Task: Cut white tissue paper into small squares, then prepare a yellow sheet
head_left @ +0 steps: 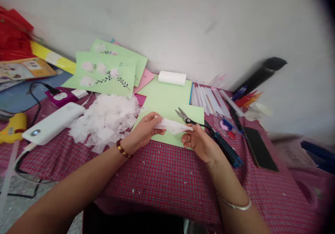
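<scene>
A strip of thin white tissue paper (172,125) is stretched between my two hands over the table. My left hand (144,129) pinches its left end between thumb and fingers. At the other end, my right hand (198,140) grips the narrow, twisted-looking tip. Beneath them lies a light green paper sheet (170,139). Black-handled scissors (184,115) rest on that sheet just behind my right hand, blades apart and partly hidden by it. To the left of my left hand is a large heap of cut white tissue pieces (104,118).
Green cards with tissue flowers (104,71) lean at the back left. A white paper roll (172,78) sits by the wall. Left stand a white power bank (53,123) and a yellow glue gun (13,127). Right lie glue sticks (209,99), a blue-black cutter (227,148) and a phone (259,148).
</scene>
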The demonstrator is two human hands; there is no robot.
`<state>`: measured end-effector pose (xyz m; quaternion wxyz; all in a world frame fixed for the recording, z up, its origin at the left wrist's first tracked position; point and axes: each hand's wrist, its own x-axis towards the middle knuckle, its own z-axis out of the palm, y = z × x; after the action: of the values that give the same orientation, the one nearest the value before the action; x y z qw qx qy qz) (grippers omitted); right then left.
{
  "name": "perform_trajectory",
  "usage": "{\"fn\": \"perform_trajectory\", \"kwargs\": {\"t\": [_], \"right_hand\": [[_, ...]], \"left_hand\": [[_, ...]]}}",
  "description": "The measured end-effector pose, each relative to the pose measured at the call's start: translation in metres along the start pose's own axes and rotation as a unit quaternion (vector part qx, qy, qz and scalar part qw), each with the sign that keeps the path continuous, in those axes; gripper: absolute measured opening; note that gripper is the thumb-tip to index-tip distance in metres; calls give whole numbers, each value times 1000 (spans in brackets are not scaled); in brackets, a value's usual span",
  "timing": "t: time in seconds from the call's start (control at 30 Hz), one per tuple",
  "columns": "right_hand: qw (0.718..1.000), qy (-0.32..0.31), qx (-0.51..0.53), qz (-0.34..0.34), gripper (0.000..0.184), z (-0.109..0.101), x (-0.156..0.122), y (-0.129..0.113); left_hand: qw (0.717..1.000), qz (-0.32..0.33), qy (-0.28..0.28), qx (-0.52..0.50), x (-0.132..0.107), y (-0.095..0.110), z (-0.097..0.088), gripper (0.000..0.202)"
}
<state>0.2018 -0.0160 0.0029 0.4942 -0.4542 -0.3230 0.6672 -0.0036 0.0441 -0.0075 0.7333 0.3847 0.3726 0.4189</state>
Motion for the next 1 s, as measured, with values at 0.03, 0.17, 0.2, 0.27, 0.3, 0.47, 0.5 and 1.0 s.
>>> {"fn": "perform_trajectory", "kwargs": {"t": [0.03,0.17,0.2,0.27,0.3,0.47,0.5,1.0], "right_hand": [[1000,-4,-23,-9,40,0,-1,0],[987,5,-148,-60,28,4,0,3],[982,22,-171,-76,25,5,1,4],[972,67,-204,-99,20,6,4,8],[968,86,-212,-104,20,6,5,9],[979,126,-126,-98,27,2,10,14],[982,126,-105,-94,29,1,10,14],[994,103,-39,14,31,-3,9,10]], "left_hand": [[1000,-3,-2,-5,0,0,0,23],[1000,-9,-13,-12,-1,-1,2,21],[1000,-10,-13,-11,-2,-1,3,20],[1000,-12,-17,-8,-4,-2,5,19],[1000,-12,-23,-7,-5,-2,6,19],[994,-16,-103,-21,-5,6,-2,31],[992,-19,-127,-19,-5,8,-5,38],[972,60,-140,176,-2,12,-13,46]]}}
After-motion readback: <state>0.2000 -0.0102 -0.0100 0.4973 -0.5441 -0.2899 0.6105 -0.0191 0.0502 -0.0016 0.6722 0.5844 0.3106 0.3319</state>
